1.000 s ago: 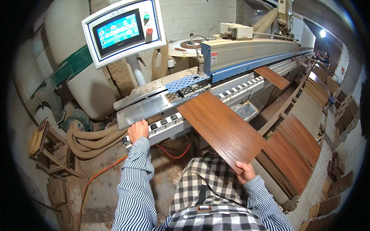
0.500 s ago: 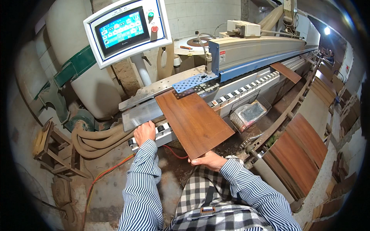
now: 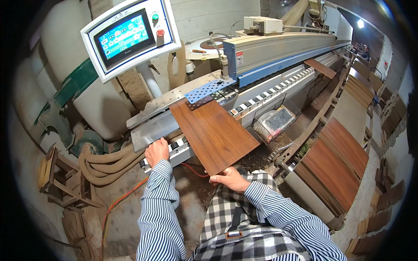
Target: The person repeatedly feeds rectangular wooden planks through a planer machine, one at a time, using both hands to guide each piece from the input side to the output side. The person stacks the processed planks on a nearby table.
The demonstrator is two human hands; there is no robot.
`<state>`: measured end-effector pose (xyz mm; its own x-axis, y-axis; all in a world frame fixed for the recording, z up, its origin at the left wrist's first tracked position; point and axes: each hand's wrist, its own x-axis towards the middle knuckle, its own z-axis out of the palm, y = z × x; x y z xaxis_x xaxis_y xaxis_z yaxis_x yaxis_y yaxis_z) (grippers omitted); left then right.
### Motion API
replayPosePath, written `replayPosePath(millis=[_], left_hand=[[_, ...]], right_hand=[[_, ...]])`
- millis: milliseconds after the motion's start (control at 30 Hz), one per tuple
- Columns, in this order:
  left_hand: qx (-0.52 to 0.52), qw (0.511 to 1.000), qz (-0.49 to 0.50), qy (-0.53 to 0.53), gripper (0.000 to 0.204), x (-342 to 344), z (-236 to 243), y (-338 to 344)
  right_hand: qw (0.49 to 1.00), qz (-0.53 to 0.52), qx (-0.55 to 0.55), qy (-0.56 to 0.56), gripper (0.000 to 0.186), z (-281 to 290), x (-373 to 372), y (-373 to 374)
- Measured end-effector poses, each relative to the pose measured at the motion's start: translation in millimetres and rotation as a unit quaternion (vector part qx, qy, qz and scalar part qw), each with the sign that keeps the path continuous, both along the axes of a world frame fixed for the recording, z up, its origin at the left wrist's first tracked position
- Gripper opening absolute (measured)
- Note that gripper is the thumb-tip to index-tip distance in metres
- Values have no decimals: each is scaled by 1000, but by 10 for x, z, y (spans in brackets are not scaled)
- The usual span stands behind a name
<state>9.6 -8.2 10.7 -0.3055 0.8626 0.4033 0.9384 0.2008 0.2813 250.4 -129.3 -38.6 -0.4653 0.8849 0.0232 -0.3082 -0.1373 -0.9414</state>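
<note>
A flat brown wood-grain board (image 3: 213, 135) lies across the infeed of a long machine (image 3: 278, 55), its far edge under a blue perforated guard plate (image 3: 209, 90). My right hand (image 3: 230, 179) pinches the board's near corner, thumb on top and fingers beneath. My left hand (image 3: 157, 152) is closed over the front edge of a bare metal plate (image 3: 153, 129), left of the board; its fingertips are partly hidden. Black and white rollers (image 3: 254, 101) run along the machine's front.
A control panel (image 3: 126, 39) with a lit screen stands at left. Below the rollers hangs a wire basket (image 3: 278, 124). Stacked brown boards (image 3: 335, 165) rest on a stand at right. Another board (image 3: 320, 68) sticks out farther along; a person (image 3: 365, 53) is at the far end.
The view has shifted slightly. Against the machine, the board in my right hand has slid a little right, and the farther board has moved a little away. My left hand keeps its place.
</note>
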Motion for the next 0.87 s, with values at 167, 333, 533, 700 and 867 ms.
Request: replayPosePath(millis=[167,333,533,700,867], left_hand=[[-22,1000,-5,3,43,-1,21,0],[7,1000,-8,10,41,25,48,-36],[11,1000,-9,20,41,24,14,-14],[19,1000,-3,19,40,41,15,-21],[16,1000,16,17,40,39,1,0]], right_hand=[[998,-53,5,-23,21,-38,157,-1],[995,-94,-25,-16,26,-6,364,11],[986,-159,-36,-42,27,-40,618,61],[968,-239,-66,-35,23,9,868,55],[950,-298,-72,-57,23,63,1159,121]])
